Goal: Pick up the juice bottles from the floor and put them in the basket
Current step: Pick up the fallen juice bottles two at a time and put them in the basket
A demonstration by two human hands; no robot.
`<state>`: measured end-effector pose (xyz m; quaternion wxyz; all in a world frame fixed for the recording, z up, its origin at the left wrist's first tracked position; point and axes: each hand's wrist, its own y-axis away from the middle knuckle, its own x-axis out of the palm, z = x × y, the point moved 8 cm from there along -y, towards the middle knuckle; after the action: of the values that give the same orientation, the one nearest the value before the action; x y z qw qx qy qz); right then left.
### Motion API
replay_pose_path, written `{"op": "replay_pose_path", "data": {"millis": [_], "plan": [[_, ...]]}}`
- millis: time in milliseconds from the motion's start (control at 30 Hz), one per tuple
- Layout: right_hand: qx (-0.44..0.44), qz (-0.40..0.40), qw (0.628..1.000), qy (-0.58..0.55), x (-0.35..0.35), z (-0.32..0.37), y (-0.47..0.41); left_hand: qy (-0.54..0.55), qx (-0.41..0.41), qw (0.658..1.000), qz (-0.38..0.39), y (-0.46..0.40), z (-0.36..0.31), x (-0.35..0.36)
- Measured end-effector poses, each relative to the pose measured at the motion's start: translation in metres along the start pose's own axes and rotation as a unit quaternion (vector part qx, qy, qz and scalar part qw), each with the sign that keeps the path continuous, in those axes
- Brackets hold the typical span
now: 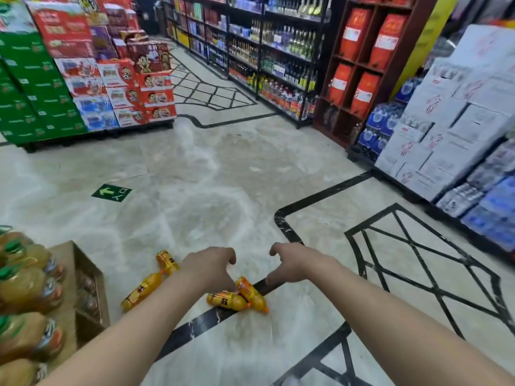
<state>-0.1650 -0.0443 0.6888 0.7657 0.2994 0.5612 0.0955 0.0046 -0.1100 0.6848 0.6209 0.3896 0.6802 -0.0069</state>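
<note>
Both hands reach down at the lower middle of the frame, holding nothing: the left hand (213, 267) has loosely curled fingers over two juice bottles (237, 298) that lie touching on the floor (195, 176), and the right hand (292, 267) hangs spread just beside them. Two more bottles (152, 282) lie left, partly behind the left forearm. A cardboard box (83, 288) stands lower left.

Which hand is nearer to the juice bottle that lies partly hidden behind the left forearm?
Left. The left hand hangs just right of that juice bottle, whose neck passes behind its wrist. The right hand is farther right, beyond the two bottles on the black line.
</note>
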Motion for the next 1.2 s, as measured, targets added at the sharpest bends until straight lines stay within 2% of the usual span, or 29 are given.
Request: {"op": "replay_pose_path", "data": {"millis": [233, 467, 733, 867, 1033, 1200], "plan": [[-0.021, 0.031, 0.999, -0.002, -0.042, -0.035, -0.131, 0.029, -0.038, 0.998, 0.030, -0.116, -0.016, -0.022], [-0.060, 0.081, 0.995, 0.009, -0.084, -0.072, -0.268, 0.106, -0.123, 0.986, 0.038, -0.240, -0.013, -0.043], [-0.074, 0.129, 0.989, 0.021, -0.070, -0.098, -0.406, 0.218, -0.160, 0.961, 0.063, -0.375, -0.003, -0.012], [-0.037, 0.152, 0.987, -0.028, -0.019, -0.117, -0.485, 0.231, -0.190, 0.951, 0.079, -0.442, 0.033, 0.048], [0.027, 0.182, 0.982, -0.051, 0.098, -0.152, -0.570, 0.228, -0.231, 0.940, 0.108, -0.514, 0.090, 0.158], [0.083, 0.145, 0.982, -0.088, 0.233, -0.174, -0.649, 0.266, -0.221, 0.933, 0.103, -0.584, 0.143, 0.278]]}}
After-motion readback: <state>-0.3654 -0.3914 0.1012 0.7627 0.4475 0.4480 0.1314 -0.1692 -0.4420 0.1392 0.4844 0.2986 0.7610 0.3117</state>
